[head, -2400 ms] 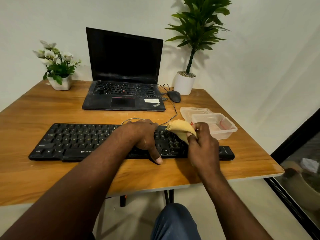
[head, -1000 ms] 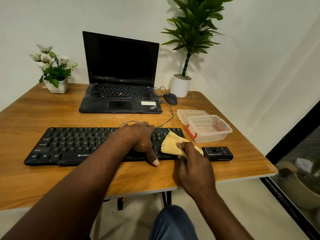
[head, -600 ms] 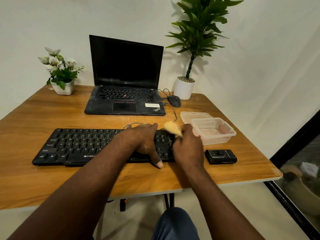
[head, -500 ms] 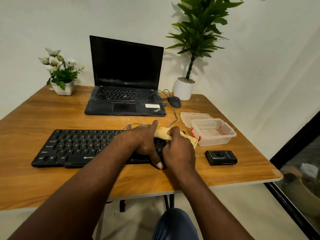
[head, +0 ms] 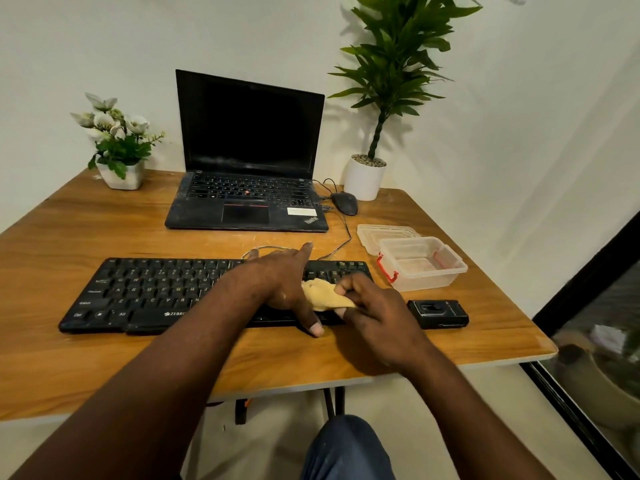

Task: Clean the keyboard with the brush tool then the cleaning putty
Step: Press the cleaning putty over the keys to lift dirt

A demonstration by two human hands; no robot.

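Note:
A black keyboard [head: 149, 292] lies across the front of the wooden table [head: 69, 233]. My left hand [head: 280, 282] rests flat on the keyboard's right half, fingers straight, thumb down over the front edge. A yellow lump of cleaning putty [head: 322, 296] sits over the keys just right of that hand. My right hand [head: 374, 313] pinches the putty's right end between fingers and thumb. A small black box-shaped tool [head: 438, 313] lies on the table right of the keyboard; I cannot tell whether it is the brush.
An open black laptop [head: 247, 188] stands behind the keyboard, a mouse [head: 344, 202] beside it. A clear plastic box [head: 420, 265] with its lid [head: 384, 232] is at the right. Two potted plants [head: 117, 147] [head: 367, 174] stand at the back. The table's edge is near on the right.
My right hand has lifted, folded and pulled the putty across the keyboard's right end, and now holds it lower, by the front keys. My left hand has stayed on the keyboard.

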